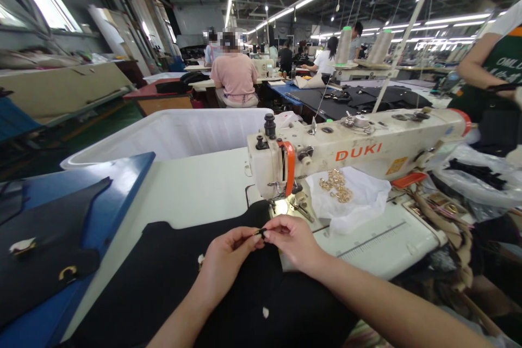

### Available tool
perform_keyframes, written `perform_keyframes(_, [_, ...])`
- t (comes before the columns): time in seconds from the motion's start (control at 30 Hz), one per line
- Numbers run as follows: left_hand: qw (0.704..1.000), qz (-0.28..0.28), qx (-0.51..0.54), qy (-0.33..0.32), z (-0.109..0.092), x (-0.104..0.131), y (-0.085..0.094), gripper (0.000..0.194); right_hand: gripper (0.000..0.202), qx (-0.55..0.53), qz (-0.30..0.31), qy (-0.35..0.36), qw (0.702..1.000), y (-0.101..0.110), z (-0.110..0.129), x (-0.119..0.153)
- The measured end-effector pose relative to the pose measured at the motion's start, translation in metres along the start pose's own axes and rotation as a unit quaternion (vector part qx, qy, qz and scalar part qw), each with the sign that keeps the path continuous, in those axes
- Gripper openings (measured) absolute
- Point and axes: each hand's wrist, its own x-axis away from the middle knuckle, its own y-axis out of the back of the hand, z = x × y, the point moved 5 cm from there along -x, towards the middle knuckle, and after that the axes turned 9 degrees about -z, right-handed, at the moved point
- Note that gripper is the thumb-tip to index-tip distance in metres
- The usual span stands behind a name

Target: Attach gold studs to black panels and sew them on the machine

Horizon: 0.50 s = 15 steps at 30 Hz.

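My left hand (pixel 228 253) and my right hand (pixel 294 239) meet fingertip to fingertip, both closed in a pinch. Between them is a small black strip (pixel 262 233) with a hint of gold metal; the fingers cover most of it. Below the hands a large black panel (pixel 163 272) lies across the sewing table, its far edge close to the needle area. Just beyond stands the sewing machine (pixel 326 147), with an orange guard on its head. Gold metal rings (pixel 337 185) rest in a heap on a white plastic bag (pixel 367 196) beside the machine head.
To the left, a blue board (pixel 130 179) carries black panels with gold fittings (pixel 67 273). A white bin (pixel 175 128) stands behind the table. At right are an orange tray (pixel 410 180), a clear bag (pixel 481 174) and a co-worker (pixel 495 76). Other people sit at machines farther back.
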Motion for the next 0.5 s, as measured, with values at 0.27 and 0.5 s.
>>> perform_keyframes(0.27, [0.998,-0.001,-0.045,-0.046,0.0001,0.0005,-0.0006,0.028,0.013,0.013,0.032,-0.021,0.999,-0.0019,0.0014,0.0016])
perform_keyframes(0.5, [0.995,-0.019,-0.069,-0.064,-0.0002,0.0012,-0.0004,0.026,0.011,0.071,0.011,0.036,0.997,0.0004,0.0067,0.0044])
